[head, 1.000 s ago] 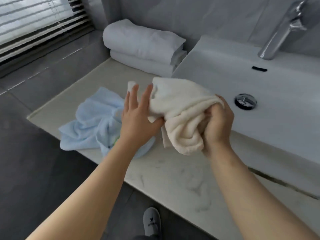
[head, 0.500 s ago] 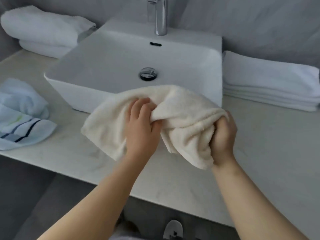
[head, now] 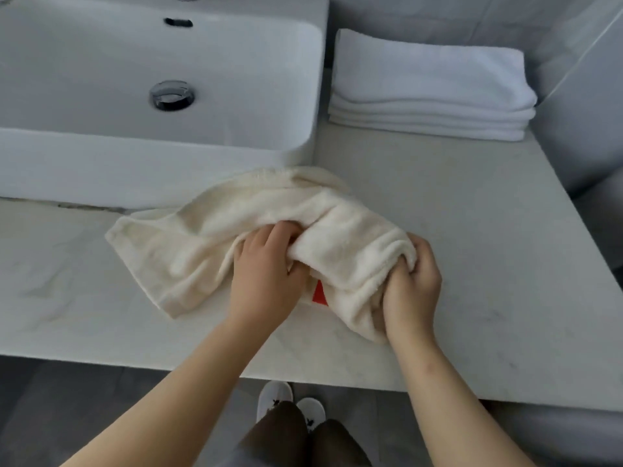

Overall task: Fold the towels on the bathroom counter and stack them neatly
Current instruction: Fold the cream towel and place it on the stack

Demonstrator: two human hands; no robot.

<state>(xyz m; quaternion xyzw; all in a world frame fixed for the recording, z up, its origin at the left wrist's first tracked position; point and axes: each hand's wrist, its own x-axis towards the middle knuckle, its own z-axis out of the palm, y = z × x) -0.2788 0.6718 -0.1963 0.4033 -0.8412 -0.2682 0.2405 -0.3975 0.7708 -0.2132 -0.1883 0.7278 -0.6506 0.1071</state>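
Note:
A crumpled cream towel (head: 269, 224) lies on the pale marble counter (head: 472, 230) in front of the basin. My left hand (head: 266, 274) grips a fold near the towel's middle, fingers curled into the cloth. My right hand (head: 409, 288) grips the towel's bunched right end. A small red patch (head: 319, 293) shows under the towel between my hands. The towel's left part lies spread on the counter.
A white basin (head: 161, 153) with a chrome drain (head: 172, 95) fills the upper left. A stack of folded white towels (head: 428, 89) sits at the back right. The counter's front edge runs below my forearms; slippers (head: 290, 402) show on the floor.
The view swung right, away from the blue towel and left stack. Both hands carried the cream towel down onto the counter right of the basin, where its left part now lies spread.

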